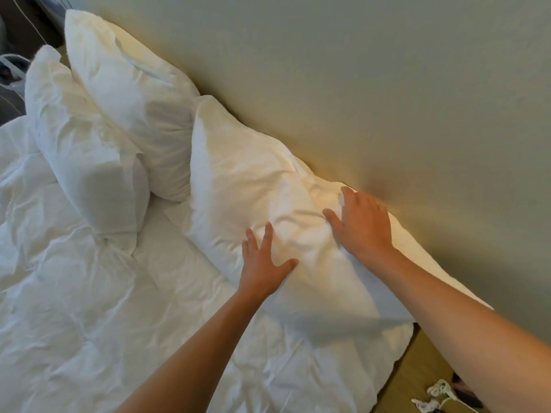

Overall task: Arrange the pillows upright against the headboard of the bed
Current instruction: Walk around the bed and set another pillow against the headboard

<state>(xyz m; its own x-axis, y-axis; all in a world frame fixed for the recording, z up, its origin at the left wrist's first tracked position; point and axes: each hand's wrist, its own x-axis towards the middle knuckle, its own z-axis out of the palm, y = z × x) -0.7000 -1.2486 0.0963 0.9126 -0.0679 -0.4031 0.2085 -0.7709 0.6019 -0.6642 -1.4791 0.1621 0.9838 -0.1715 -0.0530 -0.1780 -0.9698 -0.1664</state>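
1. Hands first: your left hand (264, 260) lies flat on the front of the near pillow (253, 186), fingers spread wide, gripping nothing.
2. Your right hand (362, 225) rests on the top edge of that pillow, close to the headboard (372, 84). Its fingers are open and a bit bent. They press but hold nothing.
3. The near pillow leans on the headboard, low and slumped, not standing tall.
4. Two more pillows sit at the far end. The back pillow (125, 84) leans on the headboard. The front pillow (86, 162) leans on the back pillow.
5. If you push too hard with flat hands, I think the soft near pillow may fold or sink lower.
6. If you let go too soon, it may slide down onto the duvet (89, 308).
7. Its near end sits by the bed edge, so it could tip off toward the floor (417, 374).
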